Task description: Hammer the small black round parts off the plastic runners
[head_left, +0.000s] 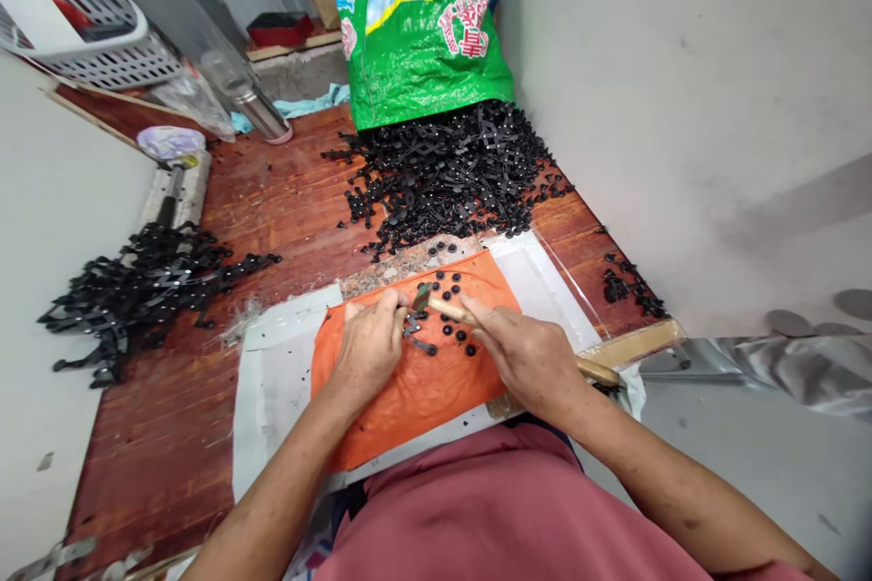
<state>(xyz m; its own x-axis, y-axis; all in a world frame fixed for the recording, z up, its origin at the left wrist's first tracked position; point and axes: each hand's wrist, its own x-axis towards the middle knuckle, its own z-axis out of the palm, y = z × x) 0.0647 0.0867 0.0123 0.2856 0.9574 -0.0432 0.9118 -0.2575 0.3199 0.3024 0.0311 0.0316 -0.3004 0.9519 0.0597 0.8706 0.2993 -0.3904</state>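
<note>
My right hand (pixel 535 363) is closed round the pale wooden handle of a tool (pixel 450 309). At the tool's left end is a small dark greenish head, close to my left fingertips; I cannot tell if it is a hammer head or a blade. My left hand (pixel 371 336) has thumb and fingers pinched together over a small black plastic part (pixel 412 323), partly hidden by the fingers. Both hands are above an orange cloth (pixel 409 399). Several small round black pieces (pixel 447 329) lie scattered on the cloth between and beyond my hands.
A big heap of black parts (pixel 463 172) spills from a green and blue sack (pixel 429 73) at the back. Another black pile (pixel 143 290) lies at left on the reddish wooden table (pixel 272 191). A steel flask (pixel 259 109) and white basket (pixel 123 54) stand back left; a grey wall (pixel 681 109) rises right.
</note>
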